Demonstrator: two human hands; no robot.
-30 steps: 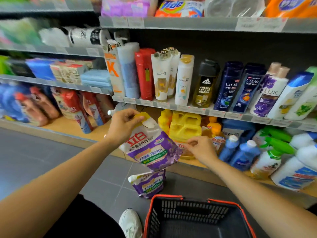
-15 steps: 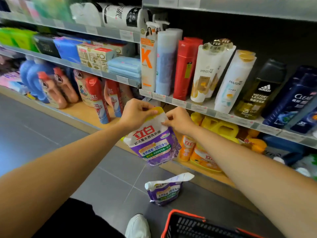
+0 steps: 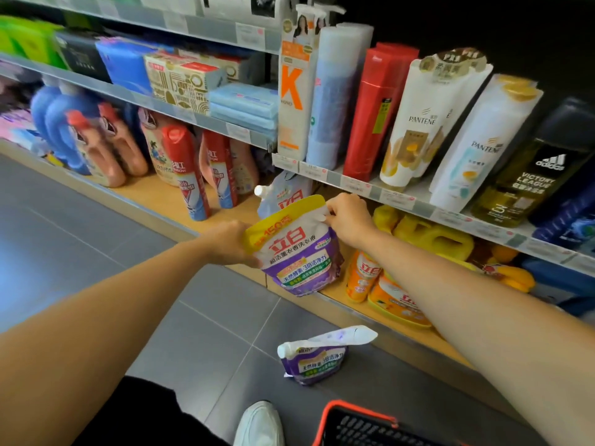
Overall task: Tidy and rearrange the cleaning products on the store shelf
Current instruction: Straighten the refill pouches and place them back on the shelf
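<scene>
- Pouch of purple-and-white laundry liquid [image 3: 297,252] held over the front edge of the bottom shelf [image 3: 167,201]; long axis near upright, yellow top tilted toward the far shelf, printed face toward the camera.
- Left hand [image 3: 230,243] clamps the pouch's left edge, fingertips hidden behind it.
- Right hand [image 3: 349,220] pinches the top right corner, fingers closed on the film.
- Second pouch [image 3: 281,196] stands just behind, mostly hidden, white cap pointing left.
- Third pouch [image 3: 317,358] sits on the floor, near, top flap folded right.
- Basket [image 3: 360,420] cut off at the bottom edge.
- Far-left bottles are blurred.
</scene>
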